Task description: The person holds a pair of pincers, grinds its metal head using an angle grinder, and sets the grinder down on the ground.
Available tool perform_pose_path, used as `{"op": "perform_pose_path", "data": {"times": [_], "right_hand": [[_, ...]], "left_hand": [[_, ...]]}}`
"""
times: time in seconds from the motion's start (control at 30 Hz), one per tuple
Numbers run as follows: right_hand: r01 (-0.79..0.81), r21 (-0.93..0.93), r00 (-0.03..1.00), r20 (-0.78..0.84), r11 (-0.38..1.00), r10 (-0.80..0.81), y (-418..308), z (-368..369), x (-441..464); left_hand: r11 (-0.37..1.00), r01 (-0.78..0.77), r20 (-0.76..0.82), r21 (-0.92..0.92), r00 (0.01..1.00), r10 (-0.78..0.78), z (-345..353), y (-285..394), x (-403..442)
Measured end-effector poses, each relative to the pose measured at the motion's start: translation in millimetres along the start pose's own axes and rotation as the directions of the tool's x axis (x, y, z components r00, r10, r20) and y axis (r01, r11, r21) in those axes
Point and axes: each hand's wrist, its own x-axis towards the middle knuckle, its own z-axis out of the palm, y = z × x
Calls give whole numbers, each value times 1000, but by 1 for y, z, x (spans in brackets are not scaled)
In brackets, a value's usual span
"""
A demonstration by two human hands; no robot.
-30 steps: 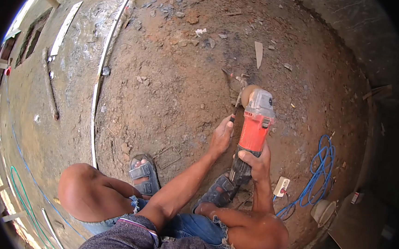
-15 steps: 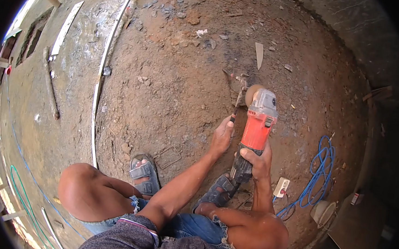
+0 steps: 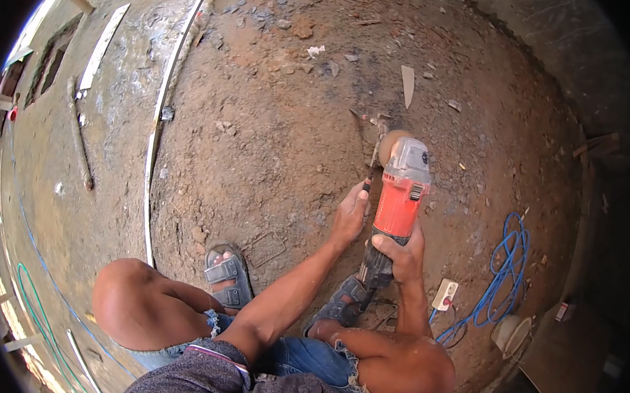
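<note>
My right hand (image 3: 403,252) is wrapped round the black rear grip of a red angle grinder (image 3: 398,206) with a grey head. The grinder's tan disc (image 3: 391,148) stands against or very near a thin metal tool (image 3: 378,144) just beyond my left hand. My left hand (image 3: 351,212) is closed round the dark near end of that tool. The tool's far end has a short crosspiece, low over the dirt; its exact shape is hard to make out.
A white socket block (image 3: 445,295) and coiled blue cable (image 3: 508,257) lie at right. A long pale strip (image 3: 149,177) crosses the dirt at left, near a stick (image 3: 80,140). My sandalled foot (image 3: 229,278) is below; a pointed pale piece (image 3: 407,85) lies ahead.
The grinder and my right hand have shifted slightly left since half a second ago, bringing the disc closer to the thin tool. Both hands have kept their grips.
</note>
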Motion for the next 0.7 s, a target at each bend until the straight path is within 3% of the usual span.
{"op": "perform_pose_path", "data": {"times": [0.07,0.13,0.2,0.3,0.53,0.7], "right_hand": [[31,-16,999,8,999,-31,0,2,0],[32,-20,999,2,999,-32,0,3,1],[-2,-10,1000,-22,1000,2,0,2,1],[59,-55,996,-67,997,-63,5,-1,3],[26,-6,1000,-15,1000,-26,1,2,1],[55,-46,996,-62,997,-57,2,0,3]], "left_hand": [[993,-101,-30,60,994,103,2,0,2],[995,-96,-28,38,995,97,1,-2,3],[998,20,10,-65,1000,-20,-1,-4,1],[999,3,-5,-48,1000,-4,0,-2,1],[994,-95,-30,45,995,96,1,0,2],[1000,-15,-10,-19,1000,15,2,4,0]]}}
